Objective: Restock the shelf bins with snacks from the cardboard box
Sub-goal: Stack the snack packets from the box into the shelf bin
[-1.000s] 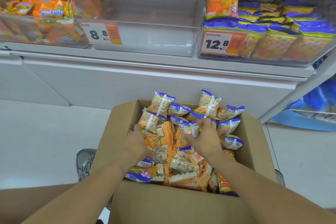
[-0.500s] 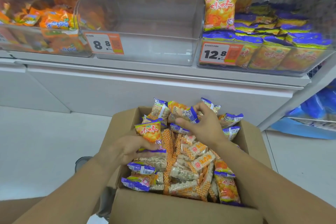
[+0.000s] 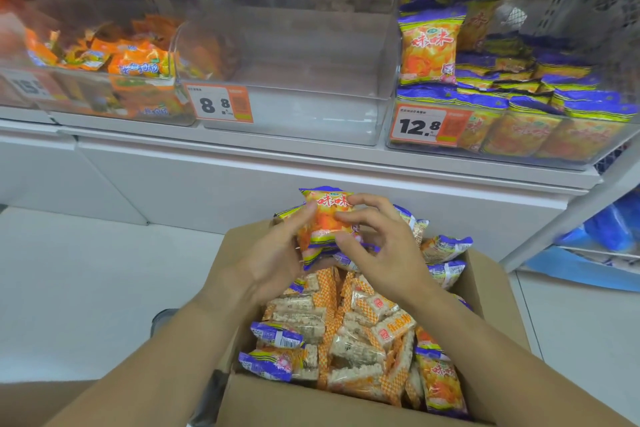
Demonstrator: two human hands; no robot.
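cardboard box (image 3: 242, 246) near wall cut off below; left price tag (image 3: 26, 87) blurred.

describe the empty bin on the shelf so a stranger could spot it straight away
Look along the white shelf above the cardboard box. Three clear bins sit in a row; take the middle bin, with the orange 8.8 price tag on its front. Its neighbours hold snack packets, and it alone holds none.

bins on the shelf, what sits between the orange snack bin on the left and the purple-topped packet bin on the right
In the head view, a clear bin with nothing visible inside sits between the orange snack bin and the purple-topped packet bin; it carries an 8.8 price tag.
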